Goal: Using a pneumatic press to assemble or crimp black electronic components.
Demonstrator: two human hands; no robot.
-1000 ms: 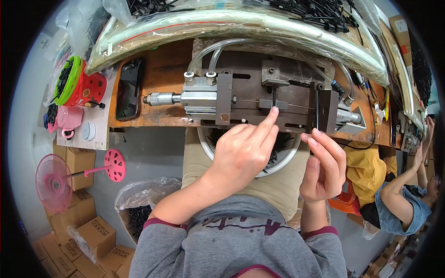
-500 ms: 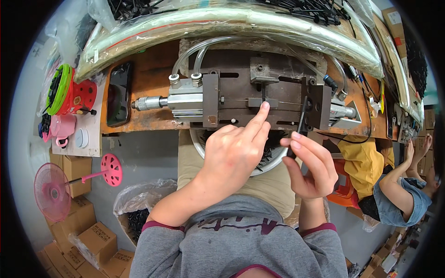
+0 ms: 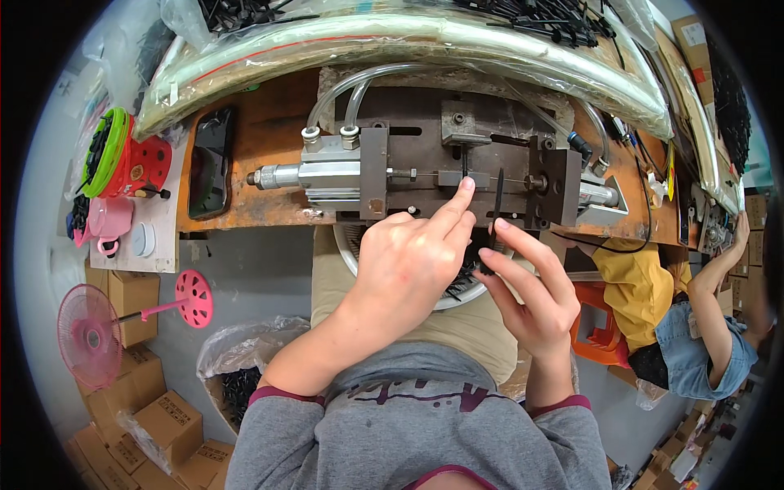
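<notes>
My left hand [image 3: 412,263] reaches over the front of a dark metal fixture [image 3: 418,116], index finger stretched out and the other fingers partly curled. Its fingertip touches the near side of the small block [image 3: 447,177] at the fixture's middle, where a thin black piece [image 3: 465,158] shows just beyond the finger. To the right, my right hand [image 3: 535,298] pinches a slim black rod-like part [image 3: 499,196] between thumb and fingers. That part stands nearly upright, its tip close to the block's right end. Whether it touches the block I cannot tell.
Air cylinders flank the fixture, left [image 3: 331,171] and right [image 3: 596,192], with clear hoses [image 3: 356,104]. Below the hands, a round white-rimmed container [image 3: 349,260] holds black parts. A phone [image 3: 211,163] lies left; plastic-wrapped padding [image 3: 392,45] runs behind. Another person [image 3: 706,335] sits at right.
Both cylinder rods have moved inward toward the middle block. My right hand has shifted left with the black part, bringing it closer to the block. My left hand has stayed nearly still.
</notes>
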